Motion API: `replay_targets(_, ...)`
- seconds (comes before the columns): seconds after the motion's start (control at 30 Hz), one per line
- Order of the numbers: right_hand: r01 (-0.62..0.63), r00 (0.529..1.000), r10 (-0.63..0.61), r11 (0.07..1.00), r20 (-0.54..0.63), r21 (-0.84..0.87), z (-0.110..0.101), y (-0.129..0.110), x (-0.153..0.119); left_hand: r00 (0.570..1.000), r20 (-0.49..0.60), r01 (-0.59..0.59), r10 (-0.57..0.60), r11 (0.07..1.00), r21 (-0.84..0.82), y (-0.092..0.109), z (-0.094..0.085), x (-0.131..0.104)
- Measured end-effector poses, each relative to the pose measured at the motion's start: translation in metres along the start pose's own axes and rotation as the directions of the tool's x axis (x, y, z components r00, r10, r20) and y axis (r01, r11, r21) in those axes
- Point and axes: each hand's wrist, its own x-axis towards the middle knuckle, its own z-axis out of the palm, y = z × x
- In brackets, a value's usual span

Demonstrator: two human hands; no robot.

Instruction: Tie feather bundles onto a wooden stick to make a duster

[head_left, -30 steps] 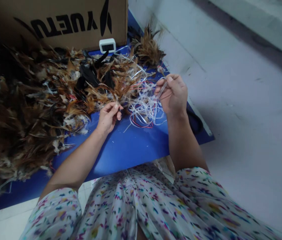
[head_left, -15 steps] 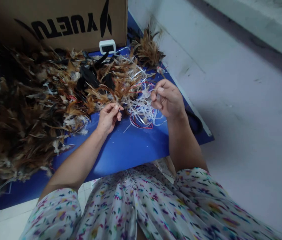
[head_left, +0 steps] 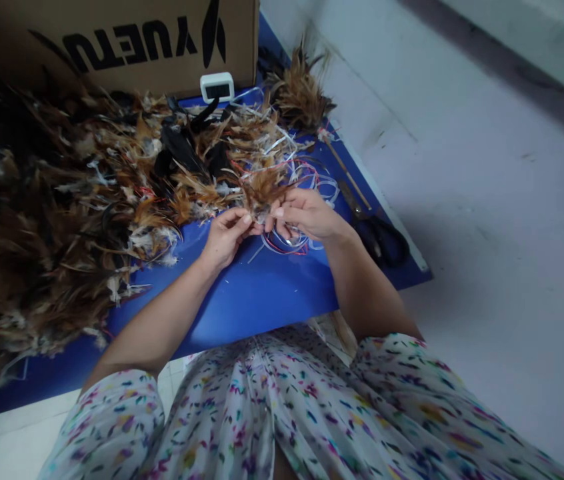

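Observation:
A small bunch of brown feathers point(head_left: 263, 189) stands between my two hands, its pale quill ends downward. My left hand point(head_left: 229, 237) is closed, thumb and forefinger pinching the bunch low at its base. From the other side, my right hand point(head_left: 307, 215) meets the bunch with thumb and forefinger pressed together and the other fingers curled. Whatever lies in that right pinch is too small to make out. Just behind and under the right hand lies a tangle of white and red plastic ties point(head_left: 323, 185).
Loose brown and black feathers point(head_left: 62, 220) cover the left of the blue table point(head_left: 257, 293). Behind stand a cardboard box point(head_left: 162, 73) and a small white digital timer point(head_left: 217, 87). At right lie a feather duster point(head_left: 302, 93) on a stick and black-handled scissors point(head_left: 385, 241), near the wall point(head_left: 487, 220).
My right hand has come left and down, from above the ties to the feather bunch beside my left hand. The scissors and duster stick are now uncovered. My left hand has shifted slightly right.

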Motion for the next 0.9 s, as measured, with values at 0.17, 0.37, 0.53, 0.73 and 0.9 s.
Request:
replay_targets(0.17, 0.082, 0.995, -0.081, 0.996, -0.055, 0.024, -0.007, -0.011, -0.007, 0.997, -0.071, -0.027, 0.025, 0.999, -0.033, 0.001, -0.006, 0.005)
replay_targets(0.37, 0.033, 0.999, -0.036, 0.986, -0.017, -0.162, -0.02, -0.019, -0.015, 0.995, -0.098, -0.021, 0.012, 0.995, -0.097, 0.006, -0.006, 0.005)
replay_targets(0.53, -0.011, 0.993, -0.033, 0.925, -0.11, -0.379, -0.025, -0.012, -0.012, 0.993, -0.122, -0.014, 0.004, 0.997, -0.08, 0.008, -0.007, 0.006)
replay_targets(0.73, -0.049, 0.961, -0.158, 0.708, -0.225, -0.704, -0.02, 0.002, -0.003, 0.99, -0.138, -0.002, -0.005, 0.999, -0.049, 0.008, -0.006, 0.006)
replay_targets(0.9, -0.06, 0.931, -0.261, 0.581, -0.255, -0.812, -0.02, 0.005, -0.002, 0.99, -0.141, -0.008, 0.0, 0.998, -0.056, 0.009, -0.005, 0.006)
